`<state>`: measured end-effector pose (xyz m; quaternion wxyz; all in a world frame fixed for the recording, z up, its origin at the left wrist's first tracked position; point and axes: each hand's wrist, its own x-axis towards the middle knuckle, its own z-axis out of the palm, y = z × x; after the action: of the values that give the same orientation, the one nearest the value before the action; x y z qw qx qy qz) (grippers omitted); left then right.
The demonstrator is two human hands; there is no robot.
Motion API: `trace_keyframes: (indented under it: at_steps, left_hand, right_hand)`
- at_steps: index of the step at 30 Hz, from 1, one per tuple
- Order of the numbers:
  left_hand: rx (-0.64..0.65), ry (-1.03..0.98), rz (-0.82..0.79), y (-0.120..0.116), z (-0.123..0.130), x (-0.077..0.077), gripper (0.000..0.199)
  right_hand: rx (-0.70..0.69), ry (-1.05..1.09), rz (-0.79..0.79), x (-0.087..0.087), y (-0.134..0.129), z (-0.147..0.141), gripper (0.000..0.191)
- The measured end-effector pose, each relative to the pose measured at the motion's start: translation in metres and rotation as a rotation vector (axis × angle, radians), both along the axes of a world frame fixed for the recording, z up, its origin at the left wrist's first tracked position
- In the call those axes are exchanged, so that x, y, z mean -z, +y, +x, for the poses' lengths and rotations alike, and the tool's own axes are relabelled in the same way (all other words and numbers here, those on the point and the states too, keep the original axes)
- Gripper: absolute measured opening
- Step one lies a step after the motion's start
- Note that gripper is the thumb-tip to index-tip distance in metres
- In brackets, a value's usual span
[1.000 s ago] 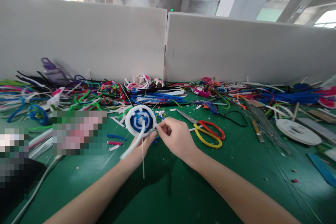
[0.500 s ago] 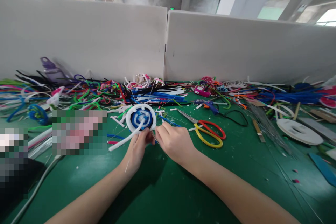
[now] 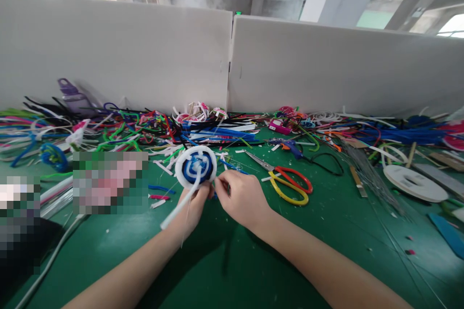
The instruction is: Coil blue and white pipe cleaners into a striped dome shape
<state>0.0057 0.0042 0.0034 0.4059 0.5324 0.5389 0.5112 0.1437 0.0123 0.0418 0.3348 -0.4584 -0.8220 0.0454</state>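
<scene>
A round blue and white craft piece (image 3: pixel 196 167) with a thick white outer ring is held up over the table. My left hand (image 3: pixel 195 203) is closed on it from below, its fingertips partly hidden behind the ring. From the middle of the piece a loose white strip (image 3: pixel 181 208) hangs down to the left, across my left hand. My right hand (image 3: pixel 241 197) is at the right edge of the ring, thumb and fingers pinched together; whatever lies between them is too small to make out. A thin thread crosses near my left wrist.
Scissors (image 3: pixel 288 186) with red and yellow handles lie right of my right hand, near a blue glue gun (image 3: pixel 291 148). Coloured strips (image 3: pixel 221 133) pile along the grey partition (image 3: pixel 116 53). A white spool (image 3: pixel 415 182) is at the right, a purple bottle (image 3: pixel 75 99) at the back left.
The round piece has turned and tipped slightly, and its loose white strip now hangs more steeply. My right hand has shifted a little, and the thin line seen under its fingers no longer shows.
</scene>
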Motion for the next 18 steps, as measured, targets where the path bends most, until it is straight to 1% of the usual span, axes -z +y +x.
trace_keyframes:
  at_steps: [3,6,7,8,9,11,14,16,18]
  left_hand:
    - [0.001,0.109,0.052,-0.002,-0.001,-0.007,0.023]
    - [-0.011,0.144,0.062,-0.003,0.000,-0.010,0.019]
    - [-0.014,0.146,0.049,-0.003,0.000,-0.010,0.019]
    - [-0.008,0.139,0.033,-0.003,0.000,-0.009,0.021]
    - [0.002,0.126,0.018,-0.002,0.000,-0.008,0.023]
    - [0.022,0.087,-0.001,0.001,-0.001,-0.004,0.027]
    - [0.011,0.031,0.003,0.008,-0.002,0.002,0.030]
    - [-0.014,0.012,0.005,0.011,-0.002,0.004,0.029]
    - [-0.027,0.004,0.003,0.012,-0.001,0.005,0.028]
  right_hand:
    - [-0.020,0.200,-0.232,-0.003,0.001,-0.001,0.020]
    - [-0.031,0.407,-0.493,-0.006,0.004,-0.003,0.018]
    - [-0.043,0.436,-0.551,-0.007,0.005,-0.003,0.019]
    - [-0.063,0.430,-0.574,-0.009,0.005,-0.002,0.020]
    - [-0.084,0.387,-0.560,-0.011,0.006,-0.001,0.022]
    - [-0.108,0.230,-0.435,-0.017,0.005,0.002,0.025]
    - [-0.086,-0.064,-0.115,-0.025,0.006,0.010,0.020]
    - [-0.121,-0.261,0.090,-0.026,0.008,0.015,0.022]
    - [-0.159,-0.415,0.228,-0.025,0.010,0.017,0.024]
